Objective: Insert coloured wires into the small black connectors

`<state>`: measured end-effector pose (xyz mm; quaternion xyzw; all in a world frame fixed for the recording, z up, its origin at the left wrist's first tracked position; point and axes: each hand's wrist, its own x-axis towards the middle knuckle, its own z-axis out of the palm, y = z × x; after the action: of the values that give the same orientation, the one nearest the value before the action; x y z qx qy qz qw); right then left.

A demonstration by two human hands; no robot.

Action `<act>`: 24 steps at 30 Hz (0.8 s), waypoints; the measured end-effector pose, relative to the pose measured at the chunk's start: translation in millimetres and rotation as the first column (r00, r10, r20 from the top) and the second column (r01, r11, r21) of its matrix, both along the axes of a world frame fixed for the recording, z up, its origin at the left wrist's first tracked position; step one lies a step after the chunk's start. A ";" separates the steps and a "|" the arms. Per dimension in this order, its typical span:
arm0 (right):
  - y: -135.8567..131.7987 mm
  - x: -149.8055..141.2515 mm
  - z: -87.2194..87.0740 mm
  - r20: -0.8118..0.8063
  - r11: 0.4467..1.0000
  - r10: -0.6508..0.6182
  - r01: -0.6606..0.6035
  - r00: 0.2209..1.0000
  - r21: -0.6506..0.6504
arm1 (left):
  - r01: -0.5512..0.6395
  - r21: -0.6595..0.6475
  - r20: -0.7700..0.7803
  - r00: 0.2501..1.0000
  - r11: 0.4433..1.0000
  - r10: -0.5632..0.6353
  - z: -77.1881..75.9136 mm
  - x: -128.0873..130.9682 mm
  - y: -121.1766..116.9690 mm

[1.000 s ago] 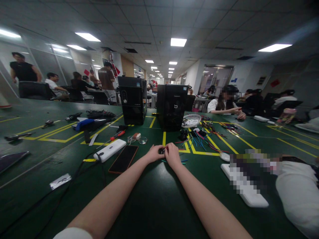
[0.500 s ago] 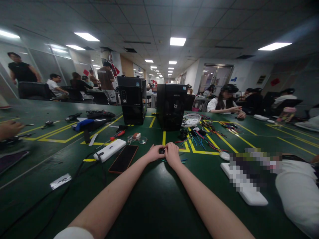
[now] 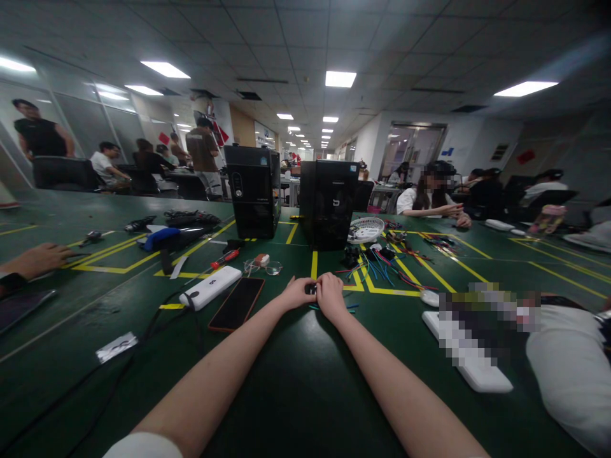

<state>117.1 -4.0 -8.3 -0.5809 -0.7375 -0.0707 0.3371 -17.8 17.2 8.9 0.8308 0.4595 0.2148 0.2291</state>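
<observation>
My left hand [image 3: 298, 292] and my right hand [image 3: 330, 292] meet over the green table, fingers closed around a small black piece [image 3: 310, 289]. Its kind cannot be made out, since the fingers cover most of it. Thin teal wires [image 3: 351, 310] show at the table just under and beside my right hand. To the left of my left hand lies a dark phone [image 3: 237, 305] with an orange edge, and beside it a white power bank [image 3: 211, 287]. Glasses [image 3: 272, 268] rest beyond the phone.
Two black computer towers [image 3: 252, 197] [image 3: 329, 203] stand ahead. Right of them are a white basket [image 3: 366, 229] and loose coloured wires [image 3: 382, 267]. A red screwdriver [image 3: 225, 258] lies to the left. A co-worker's hand [image 3: 45, 259] is at far left, a co-worker's sleeve [image 3: 568, 362] at right.
My hands stay in nearly the same place around the small black piece. At far left, the co-worker's hand has come further into view, towards the right.
</observation>
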 end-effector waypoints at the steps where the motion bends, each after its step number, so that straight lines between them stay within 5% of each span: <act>1: 0.0 0.1 0.1 -0.005 1.000 0.002 -0.002 1.000 -0.001 | 0.001 0.001 0.002 1.000 1.000 -0.001 -0.4 0.0 0.2; 24: -2.5 -0.1 4.0 -0.038 0.998 -0.018 0.016 0.999 -0.057 | -0.010 0.051 -0.001 1.000 0.999 0.010 -1.0 0.8 -3.1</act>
<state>117.1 -6.5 -4.3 -0.5977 -0.7277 -0.0415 0.3339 -17.0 14.0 7.8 0.8342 0.4582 0.2270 0.2067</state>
